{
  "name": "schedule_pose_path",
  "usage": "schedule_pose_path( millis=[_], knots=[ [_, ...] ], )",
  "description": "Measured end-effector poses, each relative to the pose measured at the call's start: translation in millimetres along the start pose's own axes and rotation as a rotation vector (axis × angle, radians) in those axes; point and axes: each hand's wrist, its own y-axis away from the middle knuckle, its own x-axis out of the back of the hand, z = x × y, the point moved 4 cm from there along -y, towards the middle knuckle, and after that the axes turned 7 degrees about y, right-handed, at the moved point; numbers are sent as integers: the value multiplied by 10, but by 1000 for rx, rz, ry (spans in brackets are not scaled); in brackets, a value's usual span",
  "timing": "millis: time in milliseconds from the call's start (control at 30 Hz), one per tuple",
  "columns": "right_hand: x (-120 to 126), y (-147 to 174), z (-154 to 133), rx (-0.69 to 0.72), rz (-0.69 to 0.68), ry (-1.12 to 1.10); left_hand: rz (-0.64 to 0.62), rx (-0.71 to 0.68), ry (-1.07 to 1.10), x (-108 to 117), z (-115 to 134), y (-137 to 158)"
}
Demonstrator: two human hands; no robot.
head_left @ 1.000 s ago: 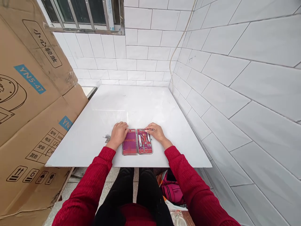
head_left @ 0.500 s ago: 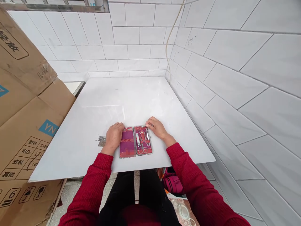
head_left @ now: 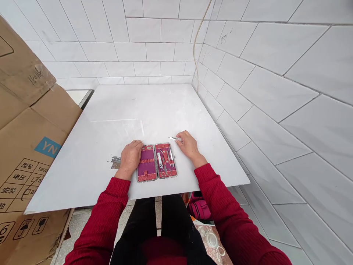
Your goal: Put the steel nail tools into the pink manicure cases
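A manicure case with a purple and red lining lies opened flat on the white table. Its right half holds a nail clipper, small scissors and other slim metal tools, while the loops in the left half look mostly bare. My left hand grips the case's left edge, fingers curled at the upper corner. Above the case's upper right corner, my right hand pinches a small silver tool that looks like a nail clipper, its tapered end pointing left. Part of it is hidden by my fingers.
Several thin metal tools lie in a pile left of my left hand. A big cardboard box stands along the table's left side. Tiled walls border the back and right, with a cable hanging in the corner.
My right hand has lifted away from the case's upper right corner, up and to the right, with the silver tool now showing in its fingers. My left hand stays on the case.
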Motion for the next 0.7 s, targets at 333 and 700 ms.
schedule_pose_path(
  millis=[333,700],
  knots=[
    [-109,32,-255,-51,-196,-36,0,-27,10,-2,29,2],
    [-208,49,-179,-38,-178,-354,12,-31,25,-22,24,10]
  ],
)
